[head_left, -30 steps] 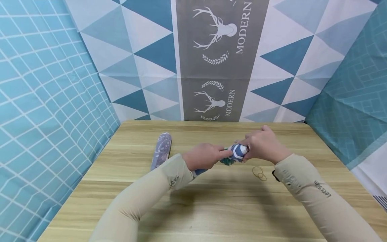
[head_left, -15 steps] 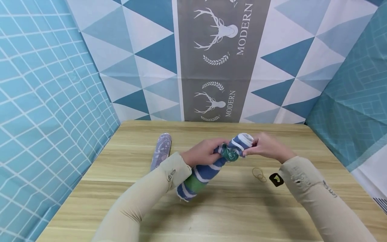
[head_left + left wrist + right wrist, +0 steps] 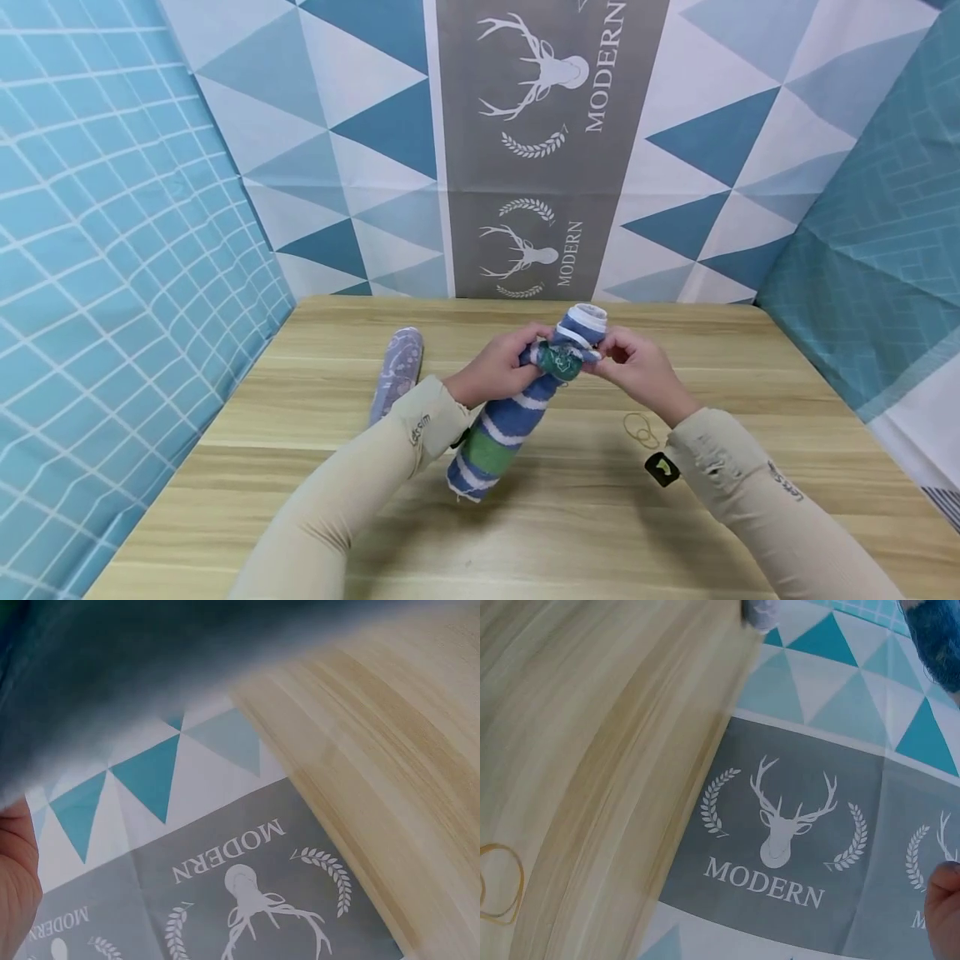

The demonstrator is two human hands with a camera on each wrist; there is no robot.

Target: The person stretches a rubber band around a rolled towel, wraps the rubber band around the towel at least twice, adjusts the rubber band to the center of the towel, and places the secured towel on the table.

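Observation:
A rolled towel (image 3: 517, 417) with blue, white and green stripes is held tilted above the table in the head view. My left hand (image 3: 501, 364) grips it below its upper end, beside a bunched green part (image 3: 561, 360). On the other side, my right hand (image 3: 633, 371) pinches a small blue-and-white bit of the towel just under the white rolled top. In the left wrist view a blurred dark cloth fills the top, and part of the hand (image 3: 16, 881) shows at the left edge. Fuzzy blue towel (image 3: 939, 641) shows in the right wrist view's corner.
A purple patterned roll (image 3: 396, 375) lies on the wooden table (image 3: 570, 533) at the left, partly behind the left sleeve. Thin yellowish rubber bands (image 3: 640, 431) lie near the right forearm. Patterned cloths hang behind and at both sides.
The towel has swung more upright, its rolled top rising and shifting left. My right hand has gone from the end of the roll to its side, and my left hand keeps its grip.

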